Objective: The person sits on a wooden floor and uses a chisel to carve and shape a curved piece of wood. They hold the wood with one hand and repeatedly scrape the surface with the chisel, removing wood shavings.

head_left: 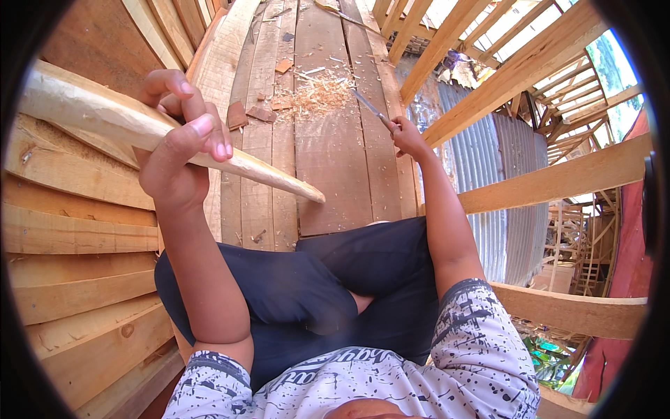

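A long pale wooden pole (pixel 258 168), its surface faceted by cuts, slants across the left side, with its narrow end over the floorboards before my knees. My left hand (pixel 183 133) is closed round it, thumb and fingertips curled over the shaft. Out to the right, my right hand (pixel 407 137) grips the handle of a knife (pixel 373 108). The blade points up and left, toward a heap of curled wood shavings (pixel 317 96) on the floor. Blade and pole are well apart.
I sit cross-legged on a plank floor (pixel 335 185). Small wood offcuts (pixel 262 114) lie near the shavings. A board wall (pixel 77 227) rises at left. Wooden rails (pixel 558 171) run along the right, with corrugated metal sheets (pixel 481 160) beyond. A curved strip (pixel 349 17) lies at the far end.
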Available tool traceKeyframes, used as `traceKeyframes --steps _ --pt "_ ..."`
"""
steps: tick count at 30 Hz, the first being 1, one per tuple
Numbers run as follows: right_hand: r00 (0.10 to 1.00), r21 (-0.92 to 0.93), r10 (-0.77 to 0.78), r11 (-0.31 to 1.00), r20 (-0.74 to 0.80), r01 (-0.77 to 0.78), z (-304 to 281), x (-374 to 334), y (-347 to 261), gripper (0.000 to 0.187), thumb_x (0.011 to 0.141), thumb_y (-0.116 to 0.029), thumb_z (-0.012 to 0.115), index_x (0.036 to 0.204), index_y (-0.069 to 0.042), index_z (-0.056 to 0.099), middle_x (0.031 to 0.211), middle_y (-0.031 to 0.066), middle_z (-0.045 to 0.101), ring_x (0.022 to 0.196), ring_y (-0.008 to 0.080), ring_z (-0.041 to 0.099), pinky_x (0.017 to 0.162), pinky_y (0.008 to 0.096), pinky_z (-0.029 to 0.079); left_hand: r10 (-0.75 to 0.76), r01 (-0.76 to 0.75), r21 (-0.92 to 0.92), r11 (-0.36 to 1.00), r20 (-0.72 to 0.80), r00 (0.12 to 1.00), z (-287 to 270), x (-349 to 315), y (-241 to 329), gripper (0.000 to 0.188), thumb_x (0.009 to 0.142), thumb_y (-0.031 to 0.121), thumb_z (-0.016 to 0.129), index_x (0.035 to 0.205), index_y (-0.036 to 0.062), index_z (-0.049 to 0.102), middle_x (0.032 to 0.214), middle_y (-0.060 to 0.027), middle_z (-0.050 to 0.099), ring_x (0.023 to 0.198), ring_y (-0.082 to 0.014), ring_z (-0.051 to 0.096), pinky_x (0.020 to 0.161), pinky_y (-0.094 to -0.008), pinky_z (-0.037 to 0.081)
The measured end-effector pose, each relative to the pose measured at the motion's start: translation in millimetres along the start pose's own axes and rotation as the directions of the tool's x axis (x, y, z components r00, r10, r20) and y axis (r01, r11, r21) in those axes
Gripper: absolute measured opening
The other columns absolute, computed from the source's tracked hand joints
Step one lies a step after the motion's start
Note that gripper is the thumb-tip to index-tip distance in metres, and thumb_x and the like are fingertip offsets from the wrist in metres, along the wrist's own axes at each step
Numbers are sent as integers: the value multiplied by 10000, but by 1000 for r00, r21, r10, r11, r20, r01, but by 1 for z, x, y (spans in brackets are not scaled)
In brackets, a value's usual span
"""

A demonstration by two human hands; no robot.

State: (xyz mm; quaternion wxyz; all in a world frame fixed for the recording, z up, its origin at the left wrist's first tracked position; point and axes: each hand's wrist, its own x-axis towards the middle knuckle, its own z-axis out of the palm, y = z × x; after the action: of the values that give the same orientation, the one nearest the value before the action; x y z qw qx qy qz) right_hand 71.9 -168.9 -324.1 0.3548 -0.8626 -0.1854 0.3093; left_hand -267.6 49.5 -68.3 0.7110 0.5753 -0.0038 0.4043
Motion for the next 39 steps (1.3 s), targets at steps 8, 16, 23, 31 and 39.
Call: traceKeyframes --steps 8,16,23,31,39 --pt "967 -195 -7 979 256 58 -6 1 6 265 982 -252 597 1123 -33 645 837 20 611 712 132 592 601 308 549 -17 17 -6 1000 46 999 -4 -1 0 303 780 7 557 1073 43 491 619 -18 428 506 -132 484 513 -274 476" --pt "925 -372 -18 912 379 171 -9 11 17 217 928 -198 673 1067 -32 689 840 21 676 745 125 612 666 316 516 -16 17 -18 1000 63 998 -7 -1 -1 300 786 3 561 1077 42 498 622 -20 435 509 -132 490 521 -274 481" --pt "969 -225 -235 942 79 247 -4 31 33 219 919 -192 678 1039 -9 698 852 71 693 784 170 626 715 346 497 -14 15 -7 1000 61 998 -6 0 -1 297 786 5 550 1076 45 500 624 -18 432 511 -134 489 521 -275 479" --pt "972 -314 -233 921 29 230 12 21 13 237 931 -178 666 1091 -4 680 887 108 695 820 203 627 747 365 499 -20 20 -1 1000 49 999 -6 0 -1 301 779 5 542 1074 44 496 623 -17 426 507 -131 477 517 -275 471" --pt "817 -272 -380 809 433 521 54 -2 -21 259 943 -173 624 1143 -15 671 1041 205 703 985 356 664 851 434 512 -25 24 19 1000 39 999 -3 0 1 292 777 12 542 1062 46 490 619 -15 415 509 -131 474 520 -271 464"
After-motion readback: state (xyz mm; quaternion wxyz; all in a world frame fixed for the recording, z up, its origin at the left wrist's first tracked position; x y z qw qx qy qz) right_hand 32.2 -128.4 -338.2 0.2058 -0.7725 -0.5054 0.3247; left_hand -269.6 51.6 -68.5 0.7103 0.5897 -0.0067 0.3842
